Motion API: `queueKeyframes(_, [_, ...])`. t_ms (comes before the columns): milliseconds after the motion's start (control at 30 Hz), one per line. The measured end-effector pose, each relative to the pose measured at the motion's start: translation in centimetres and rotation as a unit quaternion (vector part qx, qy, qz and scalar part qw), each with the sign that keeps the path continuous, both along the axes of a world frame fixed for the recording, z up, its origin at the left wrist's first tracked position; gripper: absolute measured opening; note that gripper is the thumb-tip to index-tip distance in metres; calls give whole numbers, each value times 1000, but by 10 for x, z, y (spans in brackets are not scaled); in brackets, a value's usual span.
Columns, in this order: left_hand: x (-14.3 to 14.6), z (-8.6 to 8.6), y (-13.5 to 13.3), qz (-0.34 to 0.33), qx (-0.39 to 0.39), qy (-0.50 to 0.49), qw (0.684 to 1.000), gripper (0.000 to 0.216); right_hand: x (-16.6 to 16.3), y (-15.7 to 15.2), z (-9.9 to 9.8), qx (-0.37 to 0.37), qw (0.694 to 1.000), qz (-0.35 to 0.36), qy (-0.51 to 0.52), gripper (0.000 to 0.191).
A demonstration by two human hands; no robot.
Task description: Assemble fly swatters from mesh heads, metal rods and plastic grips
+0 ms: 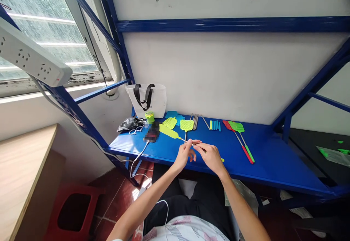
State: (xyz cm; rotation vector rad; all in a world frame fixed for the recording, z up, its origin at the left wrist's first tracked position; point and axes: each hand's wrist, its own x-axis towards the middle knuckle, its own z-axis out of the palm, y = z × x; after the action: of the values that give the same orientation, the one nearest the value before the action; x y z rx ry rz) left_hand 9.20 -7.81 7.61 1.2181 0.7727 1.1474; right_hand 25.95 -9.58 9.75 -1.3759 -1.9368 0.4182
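A yellow-green fly swatter [168, 131] with a thin metal rod is held over the front of the blue table, its paddle pointing left. My left hand [185, 155] has its thumb and fingers closed around the rod. Beside it, my right hand [210, 157] pinches the rod near its free end. Behind my hands lie two more yellow-green swatter heads [187, 125], one with a rod attached. A small yellow piece [222, 160] shows just past my right hand, mostly hidden. Farther back are blue swatter heads [171, 114], bare metal rods [195, 121] and blue handles [216, 125].
A red swatter [243, 148] and a green swatter [247, 148] lie crossed on the right of the blue table [279, 157]. A white bag [158, 100], a green-lidded tub [149, 117], scissors [136, 130] and a blurred dark device [151, 134] with a white cable are at left.
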Motion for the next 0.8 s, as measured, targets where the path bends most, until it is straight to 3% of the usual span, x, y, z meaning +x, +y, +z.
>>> queueKeyframes(100, [-6,7,7,-21,-3,9,1000,81,1,-2,2,-6,1000,-9,4,44])
queueKeyframes(333, [-19,21,24,30,43,-6,999,72,8,-6,11,-40,999,-6,-10,55])
queueKeyframes(533, [-30,17,26,15,56,24,998,68,3,-8,10,-22,999,-31,-37,54])
queueKeyframes(700, [-37,16,27,52,65,-3,996,65,7,-4,9,-26,996,-34,-73,50])
queueKeyframes(800, [-49,23,33,120,66,-29,990,65,22,3,12,-30,994,-42,-93,48])
